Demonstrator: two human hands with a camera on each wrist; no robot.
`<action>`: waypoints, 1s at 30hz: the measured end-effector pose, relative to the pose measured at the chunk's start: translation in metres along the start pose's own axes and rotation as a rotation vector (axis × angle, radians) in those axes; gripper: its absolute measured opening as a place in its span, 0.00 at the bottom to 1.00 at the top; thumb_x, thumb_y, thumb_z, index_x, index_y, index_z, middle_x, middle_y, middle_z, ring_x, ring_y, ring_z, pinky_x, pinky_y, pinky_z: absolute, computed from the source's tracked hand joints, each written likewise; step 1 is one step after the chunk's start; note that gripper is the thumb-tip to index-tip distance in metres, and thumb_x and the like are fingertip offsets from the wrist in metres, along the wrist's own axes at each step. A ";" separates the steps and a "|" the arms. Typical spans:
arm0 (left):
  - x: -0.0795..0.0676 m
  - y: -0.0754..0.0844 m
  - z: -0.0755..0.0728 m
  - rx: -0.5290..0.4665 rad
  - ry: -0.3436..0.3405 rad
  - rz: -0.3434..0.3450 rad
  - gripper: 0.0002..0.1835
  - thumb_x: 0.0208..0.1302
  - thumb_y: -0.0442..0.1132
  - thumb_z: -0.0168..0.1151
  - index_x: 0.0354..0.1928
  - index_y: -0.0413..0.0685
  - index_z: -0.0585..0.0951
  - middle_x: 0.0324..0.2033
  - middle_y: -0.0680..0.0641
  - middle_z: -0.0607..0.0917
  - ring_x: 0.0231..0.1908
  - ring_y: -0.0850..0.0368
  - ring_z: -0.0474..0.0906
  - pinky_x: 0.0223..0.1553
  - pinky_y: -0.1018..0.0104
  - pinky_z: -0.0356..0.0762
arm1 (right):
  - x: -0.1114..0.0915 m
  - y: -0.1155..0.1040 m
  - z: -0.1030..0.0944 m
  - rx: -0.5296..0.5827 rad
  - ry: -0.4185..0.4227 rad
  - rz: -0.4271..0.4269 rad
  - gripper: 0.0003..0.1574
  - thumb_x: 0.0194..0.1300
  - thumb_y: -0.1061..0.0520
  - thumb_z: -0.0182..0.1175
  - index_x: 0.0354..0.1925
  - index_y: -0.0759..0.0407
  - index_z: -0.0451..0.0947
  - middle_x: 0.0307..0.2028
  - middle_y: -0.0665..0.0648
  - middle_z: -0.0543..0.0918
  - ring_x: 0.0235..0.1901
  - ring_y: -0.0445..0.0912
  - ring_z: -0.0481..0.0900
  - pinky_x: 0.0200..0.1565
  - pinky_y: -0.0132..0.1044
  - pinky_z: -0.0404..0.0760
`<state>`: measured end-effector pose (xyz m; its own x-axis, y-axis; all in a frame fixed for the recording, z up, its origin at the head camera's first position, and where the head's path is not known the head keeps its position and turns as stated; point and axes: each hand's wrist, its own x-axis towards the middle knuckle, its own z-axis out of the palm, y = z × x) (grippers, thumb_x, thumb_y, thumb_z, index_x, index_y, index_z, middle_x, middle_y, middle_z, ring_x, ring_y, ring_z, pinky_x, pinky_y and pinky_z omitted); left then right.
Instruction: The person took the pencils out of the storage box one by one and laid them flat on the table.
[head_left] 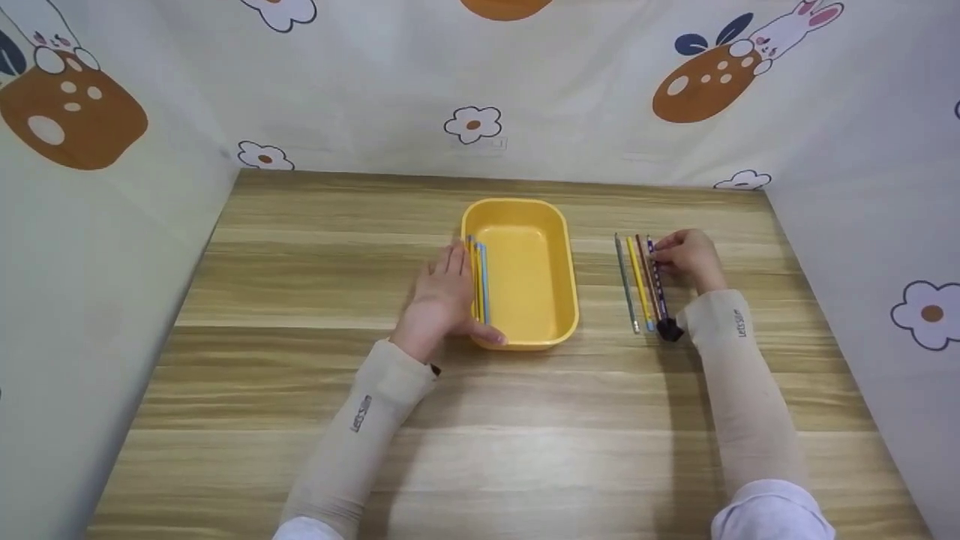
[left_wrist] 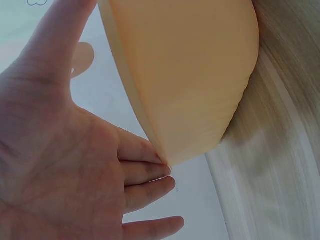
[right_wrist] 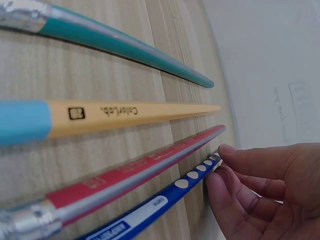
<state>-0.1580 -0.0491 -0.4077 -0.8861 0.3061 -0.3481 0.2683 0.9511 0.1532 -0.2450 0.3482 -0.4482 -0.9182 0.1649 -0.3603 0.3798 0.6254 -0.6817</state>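
Note:
My left hand rests at the left side of a yellow plastic tray, fingers straight along the rim and thumb at the near corner. In the left wrist view its fingertips touch the tray's outer wall. Inside, along the left wall, lie several pencils, among them a light blue pencil. To the tray's right, my right hand pinches the far end of a dark blue pencil with white dots. Beside that pencil lie a red pencil, a yellow pencil and a green pencil.
The wood-grain table is bounded at the back and both sides by pale cloth walls printed with flowers and rabbits. A small black object sits at my right wrist, over the pencils' near ends.

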 end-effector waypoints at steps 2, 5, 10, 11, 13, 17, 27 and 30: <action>0.000 0.000 0.000 0.000 0.001 -0.001 0.81 0.25 0.81 0.63 0.73 0.36 0.37 0.73 0.37 0.39 0.73 0.45 0.38 0.69 0.45 0.49 | -0.001 0.000 0.000 0.007 -0.002 -0.012 0.18 0.59 0.62 0.64 0.45 0.71 0.75 0.30 0.52 0.78 0.27 0.40 0.79 0.33 0.31 0.82; 0.000 0.000 0.001 -0.001 -0.004 0.000 0.81 0.26 0.81 0.63 0.73 0.36 0.37 0.73 0.37 0.39 0.73 0.44 0.38 0.69 0.43 0.49 | -0.002 0.000 -0.001 0.012 -0.003 -0.026 0.18 0.58 0.62 0.65 0.45 0.71 0.74 0.29 0.51 0.79 0.26 0.39 0.80 0.33 0.30 0.82; 0.000 0.000 0.001 -0.004 -0.006 0.005 0.81 0.25 0.81 0.63 0.72 0.36 0.37 0.73 0.37 0.38 0.73 0.44 0.38 0.69 0.42 0.49 | -0.005 -0.003 -0.002 0.025 -0.012 -0.041 0.20 0.59 0.63 0.63 0.48 0.73 0.73 0.31 0.52 0.79 0.27 0.38 0.81 0.36 0.31 0.83; 0.000 0.000 0.001 -0.004 -0.003 0.005 0.81 0.26 0.81 0.63 0.72 0.36 0.37 0.73 0.37 0.38 0.73 0.44 0.38 0.69 0.43 0.49 | -0.006 -0.004 -0.003 0.024 -0.012 -0.043 0.20 0.60 0.63 0.63 0.49 0.73 0.73 0.32 0.52 0.80 0.27 0.38 0.81 0.36 0.31 0.83; 0.000 0.000 0.000 -0.005 -0.004 0.012 0.81 0.26 0.81 0.63 0.72 0.35 0.38 0.73 0.37 0.38 0.73 0.44 0.38 0.69 0.43 0.49 | -0.006 -0.005 -0.004 0.019 -0.003 -0.042 0.20 0.59 0.63 0.63 0.49 0.72 0.73 0.32 0.53 0.80 0.27 0.38 0.81 0.35 0.31 0.83; -0.001 0.000 -0.001 0.004 -0.003 0.010 0.81 0.25 0.81 0.63 0.72 0.35 0.38 0.73 0.37 0.39 0.73 0.44 0.38 0.69 0.44 0.49 | -0.007 -0.008 -0.004 0.014 0.004 -0.043 0.20 0.60 0.61 0.63 0.49 0.71 0.73 0.32 0.52 0.79 0.28 0.39 0.81 0.35 0.31 0.83; 0.001 0.000 -0.001 -0.003 -0.009 0.001 0.81 0.26 0.81 0.64 0.72 0.36 0.37 0.73 0.37 0.39 0.73 0.45 0.38 0.69 0.45 0.50 | -0.009 -0.020 -0.001 0.018 -0.035 -0.055 0.22 0.64 0.59 0.60 0.51 0.71 0.71 0.30 0.49 0.79 0.27 0.38 0.80 0.37 0.34 0.84; 0.000 0.000 -0.001 -0.011 -0.003 0.011 0.80 0.26 0.80 0.64 0.72 0.35 0.38 0.73 0.37 0.39 0.73 0.45 0.38 0.70 0.45 0.49 | -0.010 -0.024 0.000 0.026 -0.048 -0.058 0.22 0.64 0.58 0.59 0.52 0.71 0.71 0.32 0.51 0.79 0.27 0.39 0.80 0.38 0.34 0.83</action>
<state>-0.1586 -0.0489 -0.4072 -0.8819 0.3166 -0.3493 0.2738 0.9471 0.1674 -0.2446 0.3311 -0.4279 -0.9325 0.0914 -0.3494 0.3293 0.6124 -0.7187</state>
